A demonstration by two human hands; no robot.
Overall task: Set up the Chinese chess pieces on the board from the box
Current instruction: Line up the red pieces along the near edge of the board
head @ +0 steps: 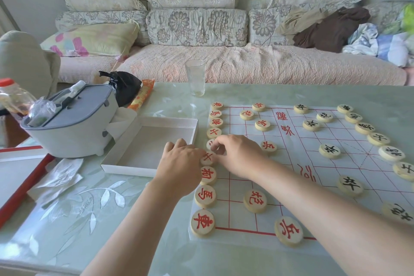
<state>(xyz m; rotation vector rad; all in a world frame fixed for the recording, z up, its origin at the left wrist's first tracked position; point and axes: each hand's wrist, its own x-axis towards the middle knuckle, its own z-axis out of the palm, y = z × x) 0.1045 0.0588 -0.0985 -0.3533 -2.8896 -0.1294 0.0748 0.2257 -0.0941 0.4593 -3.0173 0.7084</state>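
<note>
- Your right hand (pixel 237 154) curls its fingertips down onto the middle red piece (pixel 210 143) of the red back row, at the board edge nearest the box. Most of that disc is hidden.
- Your left hand (pixel 179 163) lies bent just beside it, thumb against the red advisor piece (pixel 206 159). I cannot tell whether it pinches or only steadies.
- The white box (pixel 127 169) shows no pieces, so this is likely final straightening on the paper board (pixel 298 188).
- These wooden discs should be light, stiff and smooth, so take each by its rim, thumb opposite forefinger.
- The thin sheet may creep on the glossy table (pixel 89 208), so lift rather than slide.
</note>
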